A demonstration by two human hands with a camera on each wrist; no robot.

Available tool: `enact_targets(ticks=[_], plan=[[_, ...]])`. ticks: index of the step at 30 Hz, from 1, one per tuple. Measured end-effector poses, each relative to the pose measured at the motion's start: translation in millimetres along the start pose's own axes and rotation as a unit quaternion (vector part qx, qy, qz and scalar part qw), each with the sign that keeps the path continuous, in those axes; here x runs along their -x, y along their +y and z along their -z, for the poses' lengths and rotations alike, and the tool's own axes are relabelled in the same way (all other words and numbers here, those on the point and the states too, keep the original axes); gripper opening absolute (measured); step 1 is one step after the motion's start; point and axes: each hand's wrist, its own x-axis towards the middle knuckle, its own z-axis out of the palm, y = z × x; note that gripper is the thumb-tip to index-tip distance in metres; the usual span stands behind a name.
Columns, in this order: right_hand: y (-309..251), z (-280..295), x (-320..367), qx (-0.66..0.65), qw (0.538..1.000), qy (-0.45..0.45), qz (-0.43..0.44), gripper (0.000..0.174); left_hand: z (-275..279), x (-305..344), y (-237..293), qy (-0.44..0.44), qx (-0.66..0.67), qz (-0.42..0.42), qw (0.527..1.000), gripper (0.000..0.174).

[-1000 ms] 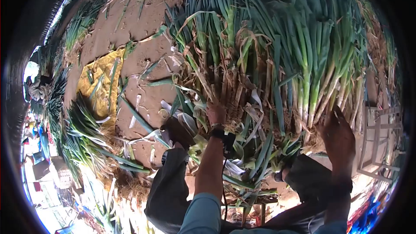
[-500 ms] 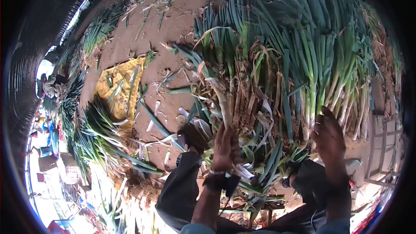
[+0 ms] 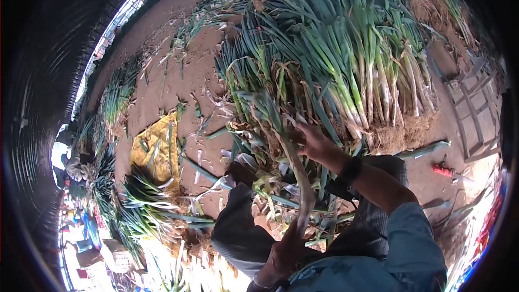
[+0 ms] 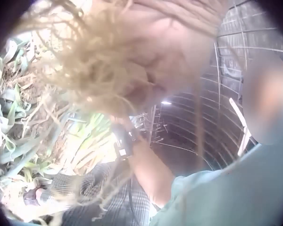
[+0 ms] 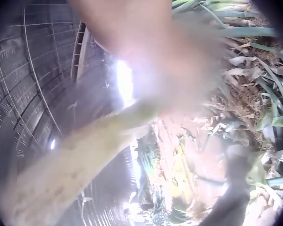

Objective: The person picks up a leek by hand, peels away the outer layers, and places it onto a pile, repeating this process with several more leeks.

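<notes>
A long green onion (image 3: 294,170) slants up and away from the body in the head view, its pale stem low and its green leaves toward the pile. My left hand (image 3: 284,259) grips its root end near the lap. In the left wrist view, shaggy roots (image 4: 99,61) hang beside that hand. My right hand (image 3: 319,143) reaches across to the upper stem, with fingers spread and fingertips right at the stalk. The right wrist view has this hand (image 5: 155,56) blurred over the upper end of the pale stem (image 5: 70,160).
A big stack of green onions (image 3: 346,48) lies ahead, roots facing me. Stripped leaves (image 3: 270,189) litter the ground between the feet. A yellow sack (image 3: 154,148) and a smaller onion heap (image 3: 146,200) are at left. At right lie a wooden frame (image 3: 476,113) and a red-handled tool (image 3: 446,171).
The left hand has drawn one green onion out of the pile and back to the lap, root end in the grip. The right hand has moved leftward from the stack to the onion's upper stem.
</notes>
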Motion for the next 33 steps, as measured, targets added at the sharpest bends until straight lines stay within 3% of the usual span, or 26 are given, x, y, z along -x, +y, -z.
enact_targets(ticks=[2,5,6,8,9,11,12,14,16,18,19,22,23,27,30,31,32,33], plan=[[-18.1,-10.9,8.1,-0.016,0.999,-0.036,0.029,0.032,-7.0,0.2,2.1,-0.013,0.079,0.035,0.996,0.067],[-53.4,-31.0,18.3,0.103,0.992,-0.022,0.065,0.034,-33.0,-5.1,-38.5,0.042,-0.008,0.045,0.998,0.064],[-58.3,-31.7,18.3,0.115,0.986,-0.027,0.122,0.033,-41.8,-8.0,-55.3,0.062,-0.046,0.059,0.995,0.063],[-63.6,-28.2,17.9,0.141,0.963,-0.035,0.228,0.031,-41.0,-42.6,-85.6,0.030,-0.012,0.209,0.977,0.063],[-65.0,-22.5,11.9,0.143,0.950,-0.037,0.276,0.029,-43.0,-67.6,-83.5,0.102,-0.022,0.073,0.992,0.065],[-78.9,-17.6,22.7,0.130,0.954,-0.071,0.261,0.029,-32.3,-129.4,-52.7,0.140,0.128,0.049,0.981,0.069],[-85.6,-14.6,26.6,0.124,0.955,-0.088,0.255,0.029,-25.7,-161.8,-19.9,0.174,0.117,-0.053,0.976,0.070],[-87.5,-6.9,28.7,0.174,0.935,-0.064,0.301,0.032,-18.3,-213.8,7.4,0.206,0.029,-0.152,0.966,0.068],[-90.0,-8.0,42.6,0.209,0.923,-0.054,0.319,0.034,-12.7,-253.5,38.0,0.204,0.040,-0.191,0.959,0.066],[-97.8,-13.6,51.6,0.140,0.937,-0.059,0.316,0.035,-5.2,-269.3,74.9,0.174,0.130,-0.191,0.957,0.065],[-102.3,-10.5,51.0,0.105,0.937,-0.068,0.326,0.037,0.5,-281.3,72.8,0.074,0.245,-0.178,0.950,0.063],[-115.8,-3.7,58.6,0.045,0.947,-0.078,0.310,0.038,-10.6,-284.5,81.1,0.074,0.434,-0.181,0.880,0.060],[-117.4,-6.0,60.2,0.032,0.944,-0.079,0.320,0.038,-10.4,-281.0,82.2,0.063,0.488,-0.135,0.860,0.047],[-115.2,-5.4,62.9,0.005,0.942,-0.097,0.320,0.039,-18.8,-284.2,65.9,0.050,0.538,-0.112,0.834,0.027],[-109.5,-1.3,57.3,-0.035,0.943,-0.079,0.320,0.039,-31.1,-267.1,74.4,0.121,0.556,-0.067,0.819,0.023],[-109.2,0.8,54.7,-0.052,0.945,-0.069,0.315,0.039,-35.7,-255.1,63.4,0.152,0.413,-0.148,0.886,0.021],[-113.7,0.3,55.9,-0.061,0.946,-0.056,0.314,0.037,-39.3,-243.2,55.7,0.206,0.263,-0.219,0.917,0.018],[-118.7,-0.4,58.5,-0.071,0.946,-0.041,0.313,0.036,-42.1,-225.3,51.9,0.162,0.364,-0.184,0.898,0.018]])
